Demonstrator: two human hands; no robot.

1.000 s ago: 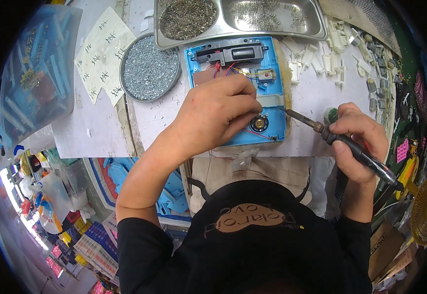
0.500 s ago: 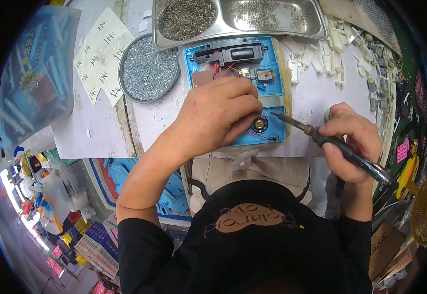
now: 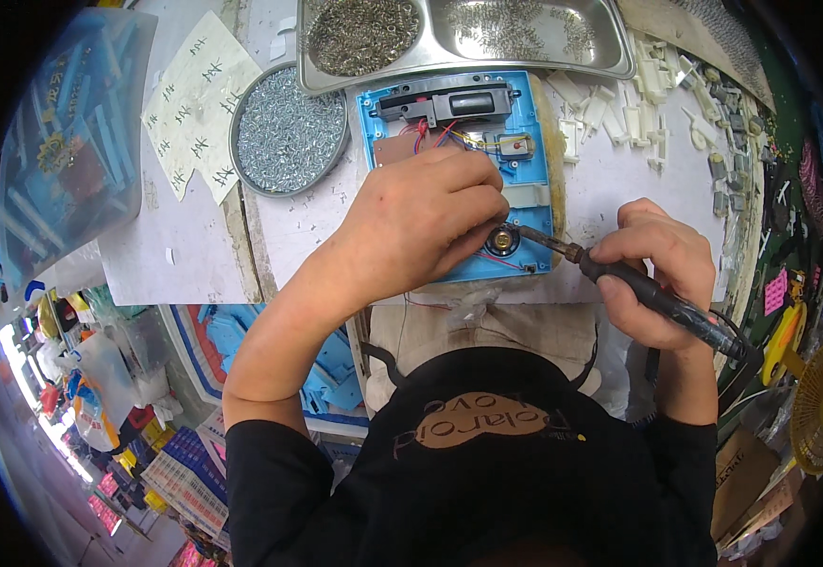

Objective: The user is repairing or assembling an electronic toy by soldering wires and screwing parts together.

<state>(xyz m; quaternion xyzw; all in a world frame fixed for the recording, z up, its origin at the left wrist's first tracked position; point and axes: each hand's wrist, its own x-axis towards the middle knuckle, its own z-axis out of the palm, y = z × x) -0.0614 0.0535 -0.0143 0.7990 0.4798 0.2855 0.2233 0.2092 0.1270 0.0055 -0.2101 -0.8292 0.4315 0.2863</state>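
Note:
A blue plastic housing point(image 3: 532, 170) lies in front of me, its inside facing up. It holds a black module point(image 3: 463, 102), a brown circuit board point(image 3: 393, 149), thin coloured wires and a small round speaker point(image 3: 502, 240). My left hand point(image 3: 421, 213) rests over the housing's middle, its fingers curled together beside the speaker. What they pinch, if anything, is hidden. My right hand point(image 3: 662, 250) grips a soldering iron point(image 3: 652, 295) by its black handle. The iron's thin tip points left, at the upper right edge of the speaker; whether it touches cannot be made out.
A round tray of small silver screws point(image 3: 289, 132) stands left of the housing. Behind is a steel tray point(image 3: 615, 59) with small metal parts. White plastic pieces point(image 3: 634, 118) lie to the right; a bag of blue parts point(image 3: 76, 142) sits far left. Blue pieces point(image 3: 331, 373) fill a low bin.
My right hand has moved a little left, bringing the iron's tip from the housing's right side to the speaker's edge. My left hand and the housing have barely shifted.

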